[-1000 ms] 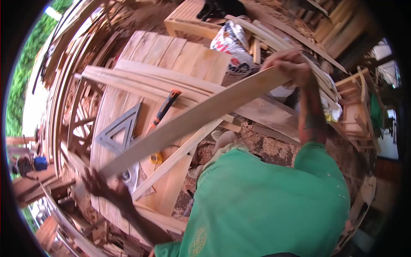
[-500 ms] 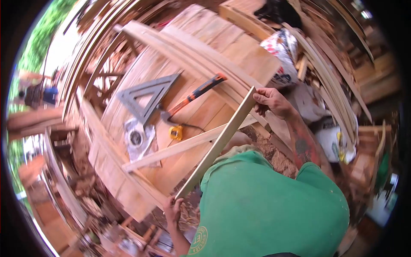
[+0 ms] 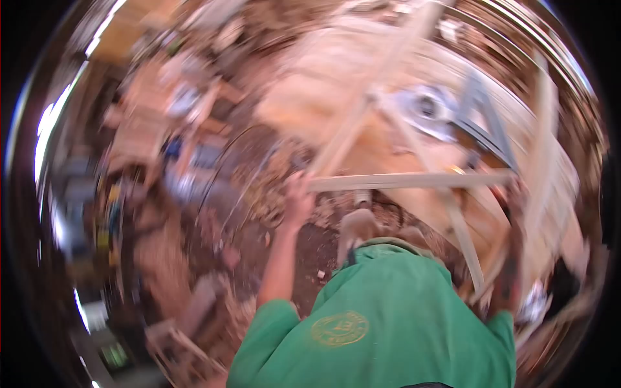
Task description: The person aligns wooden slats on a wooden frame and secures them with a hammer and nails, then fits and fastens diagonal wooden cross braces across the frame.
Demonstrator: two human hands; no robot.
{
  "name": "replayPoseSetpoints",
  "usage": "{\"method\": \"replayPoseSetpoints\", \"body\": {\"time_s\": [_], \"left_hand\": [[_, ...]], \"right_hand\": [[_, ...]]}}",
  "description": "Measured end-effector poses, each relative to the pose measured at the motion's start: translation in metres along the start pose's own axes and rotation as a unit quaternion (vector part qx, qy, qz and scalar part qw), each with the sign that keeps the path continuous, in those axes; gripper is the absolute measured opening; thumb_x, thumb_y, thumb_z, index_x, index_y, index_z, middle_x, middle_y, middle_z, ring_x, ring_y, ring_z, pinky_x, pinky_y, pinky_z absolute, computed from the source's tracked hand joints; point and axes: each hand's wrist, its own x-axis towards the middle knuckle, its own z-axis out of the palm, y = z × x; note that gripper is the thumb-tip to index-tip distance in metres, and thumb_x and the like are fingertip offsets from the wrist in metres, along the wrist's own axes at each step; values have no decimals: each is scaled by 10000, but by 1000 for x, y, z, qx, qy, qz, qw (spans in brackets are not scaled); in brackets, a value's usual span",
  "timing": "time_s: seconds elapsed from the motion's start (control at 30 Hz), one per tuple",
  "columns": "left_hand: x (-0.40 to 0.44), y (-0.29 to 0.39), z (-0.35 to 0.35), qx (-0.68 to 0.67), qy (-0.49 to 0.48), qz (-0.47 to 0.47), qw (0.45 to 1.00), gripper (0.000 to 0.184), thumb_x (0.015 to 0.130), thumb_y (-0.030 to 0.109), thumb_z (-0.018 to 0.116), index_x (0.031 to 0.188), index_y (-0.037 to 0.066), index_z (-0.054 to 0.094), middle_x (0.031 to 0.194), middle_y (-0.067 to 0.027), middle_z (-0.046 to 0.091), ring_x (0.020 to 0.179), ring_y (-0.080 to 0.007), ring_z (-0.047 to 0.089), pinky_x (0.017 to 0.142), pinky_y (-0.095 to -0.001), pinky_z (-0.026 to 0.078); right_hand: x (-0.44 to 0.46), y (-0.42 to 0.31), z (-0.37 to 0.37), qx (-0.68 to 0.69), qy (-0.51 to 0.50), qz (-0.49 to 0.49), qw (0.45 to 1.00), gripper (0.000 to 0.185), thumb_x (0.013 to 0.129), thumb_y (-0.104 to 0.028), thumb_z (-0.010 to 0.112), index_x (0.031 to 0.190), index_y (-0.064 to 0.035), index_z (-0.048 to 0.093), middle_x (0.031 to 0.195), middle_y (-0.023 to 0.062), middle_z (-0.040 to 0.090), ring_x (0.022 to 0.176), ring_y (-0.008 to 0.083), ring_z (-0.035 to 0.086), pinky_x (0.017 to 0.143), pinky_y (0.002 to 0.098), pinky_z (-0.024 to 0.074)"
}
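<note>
My left hand is closed on the left end of a thin wooden strip. My right hand, blurred and dark, is closed on its other end. The strip lies level across my front, over the edge of a planked wooden panel. Behind it, on the panel, are a grey speed square and a round ring-shaped item on clear plastic. A speck of the yellow tape measure shows just above the strip. The hammer is hard to make out in the blur.
A diagonal wooden slat crosses the panel and passes under the strip. A long pale batten runs up the right side, and another runs up from near my left hand. Wood shavings and scraps cover the ground on the left.
My view has swung strongly to the left, so the panel and tools now appear at upper right. The strip has turned from a steep slant to nearly level, still in both hands.
</note>
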Motion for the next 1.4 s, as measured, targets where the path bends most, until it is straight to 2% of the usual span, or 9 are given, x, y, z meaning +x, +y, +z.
{"method": "replayPoseSetpoints", "body": {"time_s": [0.03,0.13,0.2,0.37,0.4,0.47,0.8,1.0,1.4], "left_hand": [[0,6,-1,-6,38,-23,999,616,789,72,710,1372,77,513,1380,-208,464,1313,-399,408,1097,-487,356],[-13,14,-14,39,137,-121,982,652,785,83,724,1388,28,479,1376,-205,479,1311,-382,434,1110,-456,368],[-14,10,-29,-99,-36,-251,962,668,793,92,729,1393,-15,456,1352,-211,516,1277,-360,496,1089,-421,407],[-27,1,-21,-96,15,-213,972,669,770,95,757,1363,-33,475,1297,-241,576,1186,-369,581,1013,-415,475],[-23,6,-28,-125,8,-234,964,659,760,95,765,1341,-46,489,1270,-252,590,1165,-373,594,988,-419,488],[-20,1,-29,-117,39,-206,971,613,736,89,780,1279,-59,538,1122,-260,657,1066,-370,650,892,-423,528],[20,10,-45,-121,-23,-230,965,494,763,97,768,1222,6,609,983,-245,696,904,-328,714,759,-415,566],[18,30,-31,-96,-44,-246,963,566,718,166,829,1215,-1,617,1107,-232,670,1008,-343,677,845,-404,556],[11,52,18,-44,81,-156,983,646,754,59,765,1347,16,511,1177,-156,585,1107,-351,544,985,-471,401]], "right_hand": [[22,38,-14,-308,-4,-210,928,282,966,-288,587,1074,-45,682,814,121,678,714,253,634,596,346,480],[15,14,-7,-255,-4,-13,967,412,996,-382,540,1160,-18,643,1000,147,703,936,275,658,816,405,493],[-20,-27,15,-295,-11,-94,951,453,996,-393,542,1235,-12,594,1035,160,693,970,284,655,838,394,494],[-76,-23,32,-372,26,-356,857,515,927,-333,669,1303,-5,541,952,167,677,900,298,642,776,412,476],[-89,-37,31,-380,27,-352,855,515,927,-333,669,1303,-5,541,952,167,677,900,298,642,776,412,476],[-97,-71,30,-405,-155,-12,901,410,912,-244,675,1225,6,586,933,202,659,808,313,622,720,427,477],[-101,-223,-53,-694,-221,-107,677,198,736,-139,706,901,-33,680,840,164,662,867,364,632,781,460,476],[-97,-284,-96,-480,-257,130,829,370,652,-114,734,990,35,713,697,54,610,656,148,587,633,288,466],[62,-126,36,-307,-150,-63,938,336,807,-258,797,979,8,686,716,-41,533,650,50,466,565,237,377]]}}
